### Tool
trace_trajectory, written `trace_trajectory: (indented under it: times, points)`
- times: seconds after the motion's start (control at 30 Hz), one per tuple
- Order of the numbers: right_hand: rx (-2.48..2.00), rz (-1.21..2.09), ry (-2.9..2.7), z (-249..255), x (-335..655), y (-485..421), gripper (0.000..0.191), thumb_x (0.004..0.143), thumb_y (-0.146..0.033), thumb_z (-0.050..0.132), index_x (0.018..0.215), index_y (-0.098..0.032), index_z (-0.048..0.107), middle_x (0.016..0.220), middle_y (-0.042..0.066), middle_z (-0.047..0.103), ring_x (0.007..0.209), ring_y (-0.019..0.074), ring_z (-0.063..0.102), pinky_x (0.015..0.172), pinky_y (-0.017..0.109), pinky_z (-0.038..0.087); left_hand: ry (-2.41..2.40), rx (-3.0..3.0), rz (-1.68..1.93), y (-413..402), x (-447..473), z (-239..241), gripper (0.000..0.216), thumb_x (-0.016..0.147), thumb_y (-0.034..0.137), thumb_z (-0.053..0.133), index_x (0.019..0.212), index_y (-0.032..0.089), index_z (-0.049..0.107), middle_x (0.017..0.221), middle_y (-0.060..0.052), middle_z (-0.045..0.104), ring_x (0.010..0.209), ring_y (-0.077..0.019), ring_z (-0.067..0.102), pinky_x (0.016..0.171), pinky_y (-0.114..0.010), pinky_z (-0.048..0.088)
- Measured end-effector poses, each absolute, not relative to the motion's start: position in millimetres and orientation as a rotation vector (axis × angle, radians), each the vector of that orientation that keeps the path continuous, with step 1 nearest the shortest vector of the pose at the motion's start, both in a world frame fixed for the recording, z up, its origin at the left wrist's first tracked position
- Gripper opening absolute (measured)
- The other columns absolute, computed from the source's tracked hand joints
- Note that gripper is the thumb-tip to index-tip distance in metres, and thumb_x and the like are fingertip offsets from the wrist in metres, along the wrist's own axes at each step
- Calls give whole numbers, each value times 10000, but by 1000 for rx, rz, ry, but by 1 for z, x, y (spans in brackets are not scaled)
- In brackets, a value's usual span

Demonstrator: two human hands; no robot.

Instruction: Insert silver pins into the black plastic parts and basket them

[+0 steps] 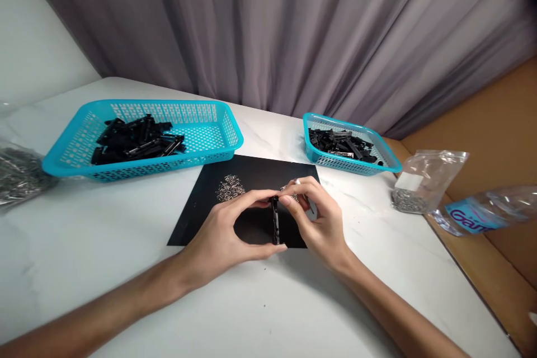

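A slim black plastic part (276, 221) with a shiny strip along it stands upright above a black mat (193, 218). My left hand (222, 229) grips it end to end, thumb at the bottom and fingertips at the top. At the part's upper end, the thumb and forefinger of my right hand (319, 218) are pinched together; whatever is between them is too small to make out. On the mat lies a pile of small silvery metal pieces (230, 188). A second small pile (289, 190) is partly hidden behind my right fingers.
A blue basket (235, 137) of black parts stands at the back left, a smaller blue basket (392, 165) of similar parts at the back right. Bags of metal pieces lie left (20, 173) and right (419, 184). A plastic bottle (490, 212) lies by the table's right edge.
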State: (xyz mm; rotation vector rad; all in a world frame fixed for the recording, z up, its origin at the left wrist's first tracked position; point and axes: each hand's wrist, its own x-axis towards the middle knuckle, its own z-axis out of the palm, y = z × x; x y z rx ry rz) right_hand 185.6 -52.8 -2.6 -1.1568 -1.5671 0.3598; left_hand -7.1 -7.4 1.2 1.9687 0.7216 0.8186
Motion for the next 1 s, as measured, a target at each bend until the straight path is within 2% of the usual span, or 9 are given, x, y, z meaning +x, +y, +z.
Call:
trace_trajectory:
  times: [0.13,0.3,0.5,0.73,1.0]
  points:
    - [-1168,260,-1593,-3,184,-55,87,990,-206,602,949,-231,674,902,33,625,668,144,511,605,312,470,683,1944,878,-11,-5,5,645,717,302,896,1301,239,630,1211,-40,745,1071,-241,727,1015,-373,596]
    - [-1132,-2,-1695,-11,186,-54,111,997,-159,575,1034,-232,649,953,56,642,653,140,557,578,312,487,676,1934,893,-12,-4,5,644,700,300,903,1284,228,642,1172,-44,756,1054,-249,736,1005,-383,610]
    - [-1136,-215,-1853,-18,192,-53,204,982,-109,592,1134,-240,630,1017,83,672,734,168,640,622,328,503,648,1938,901,-10,-6,-1,626,727,306,896,1291,237,634,1179,-29,746,1064,-224,728,997,-347,610]
    - [-1160,18,-1676,-9,183,-56,112,985,-139,592,1013,-233,646,940,48,629,626,130,539,581,310,488,620,1875,876,-10,-5,1,685,699,330,922,1307,225,624,1201,-45,752,1080,-229,728,1017,-348,605]
    - [-1098,-287,-1904,-11,194,-55,217,977,-89,600,1142,-226,637,1026,84,701,777,168,689,633,304,537,638,1892,892,-11,-6,1,663,702,320,915,1293,215,634,1177,-42,755,1051,-226,736,978,-328,619]
